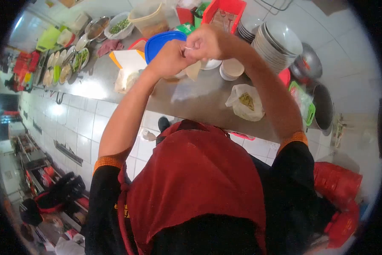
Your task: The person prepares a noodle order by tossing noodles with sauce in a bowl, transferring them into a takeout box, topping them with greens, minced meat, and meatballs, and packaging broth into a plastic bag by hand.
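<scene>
My left hand (170, 59) and my right hand (210, 42) meet above the steel counter, fingers pinched close together. A small pale bit shows between the fingertips, too small to name. Just behind them is a round blue lid (159, 42). Below the hands a beige pointed piece (193, 71) shows; whether they hold it I cannot tell. To the right of the hands stand stacked small white bowls (231, 69). Nearer me lies an open clear plastic bag (245, 102) with something greenish-yellow in it. White paper (129, 58) with an orange edge lies to the left.
Stacked white bowls (276, 46) rise at the right, beside a metal bowl (306, 63). At the back are a red basket (224, 15), a plastic tub (149, 21) and a bowl of chopped greens (119, 24). Several filled dishes (65, 72) line the counter (165, 97) at the left.
</scene>
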The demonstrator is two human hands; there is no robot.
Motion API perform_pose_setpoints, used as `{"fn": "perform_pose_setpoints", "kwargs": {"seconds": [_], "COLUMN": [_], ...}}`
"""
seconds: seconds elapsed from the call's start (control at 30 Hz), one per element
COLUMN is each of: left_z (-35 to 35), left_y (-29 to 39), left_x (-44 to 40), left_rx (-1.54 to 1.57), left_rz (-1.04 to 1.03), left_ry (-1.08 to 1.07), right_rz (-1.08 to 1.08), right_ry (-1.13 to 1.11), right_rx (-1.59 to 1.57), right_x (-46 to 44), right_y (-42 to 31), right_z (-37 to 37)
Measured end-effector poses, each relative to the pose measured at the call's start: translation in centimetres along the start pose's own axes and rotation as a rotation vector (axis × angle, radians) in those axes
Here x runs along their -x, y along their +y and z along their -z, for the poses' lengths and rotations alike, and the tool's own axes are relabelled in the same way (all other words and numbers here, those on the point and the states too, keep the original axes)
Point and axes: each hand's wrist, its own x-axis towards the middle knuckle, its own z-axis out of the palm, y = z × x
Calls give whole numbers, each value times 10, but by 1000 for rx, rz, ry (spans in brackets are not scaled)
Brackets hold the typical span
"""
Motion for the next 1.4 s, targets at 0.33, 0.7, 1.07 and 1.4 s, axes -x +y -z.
{"fn": "perform_pose_setpoints", "kwargs": {"seconds": [0.33,0.7,1.07,1.4], "left_z": [72,100,100,68], "left_y": [94,112,125,95], "left_x": [-8,13,34,24], "left_rx": [-69,-55,-289,-374], "left_rz": [-162,-151,-294,-348], "left_ry": [-49,-52,155,232], "right_rz": [-262,-201,-326,240], "right_ry": [109,152,153,269], "right_rx": [-117,-331,-297,1038], "right_x": [-4,-7,-5,10], "right_y": [-97,-112,-116,-73], "right_z": [50,47,41,-16]}}
